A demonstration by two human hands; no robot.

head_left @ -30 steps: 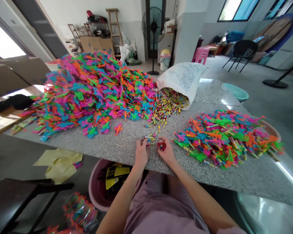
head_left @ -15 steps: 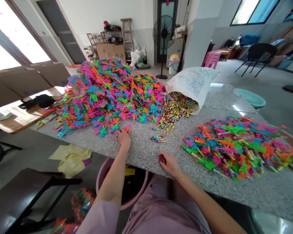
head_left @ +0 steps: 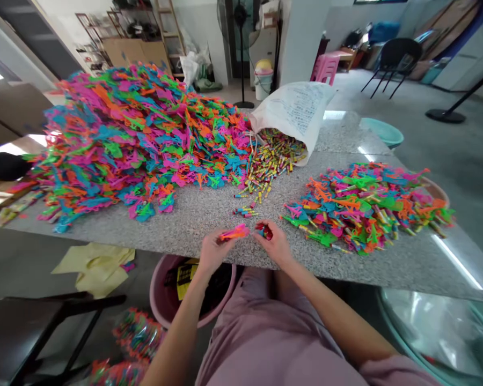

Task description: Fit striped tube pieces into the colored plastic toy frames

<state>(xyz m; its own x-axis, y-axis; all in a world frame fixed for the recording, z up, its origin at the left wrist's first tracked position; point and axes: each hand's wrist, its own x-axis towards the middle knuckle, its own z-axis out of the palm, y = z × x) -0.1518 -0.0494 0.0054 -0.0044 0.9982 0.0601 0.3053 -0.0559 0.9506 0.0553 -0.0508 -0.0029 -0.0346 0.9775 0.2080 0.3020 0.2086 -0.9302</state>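
In front of me over the granite table, my left hand (head_left: 213, 250) grips pink and orange plastic pieces (head_left: 234, 233); their exact shape is blurred. Close by on the right, my right hand (head_left: 277, 245) is closed around several small red and blue tubes (head_left: 264, 231), partly hidden by the fingers. The two hands are nearly touching. Beyond them lie a few loose tubes (head_left: 245, 213). A tall heap of flat, bright plastic pieces (head_left: 145, 134) rises at the left. To the right is a lower pile of such pieces with tubes attached (head_left: 358, 206).
A white sack (head_left: 295, 110) lies on its side, spilling yellow and red tubes (head_left: 271, 161) onto the granite table (head_left: 193, 214). Under the front edge stands a pink tub (head_left: 156, 289). A dark stool (head_left: 20, 332) is at lower left, and a teal basin (head_left: 390, 305) at lower right.
My left hand has left the foot of the big heap with pink and orange pieces and come beside my right hand. The right hand has risen slightly. The view has tilted down.
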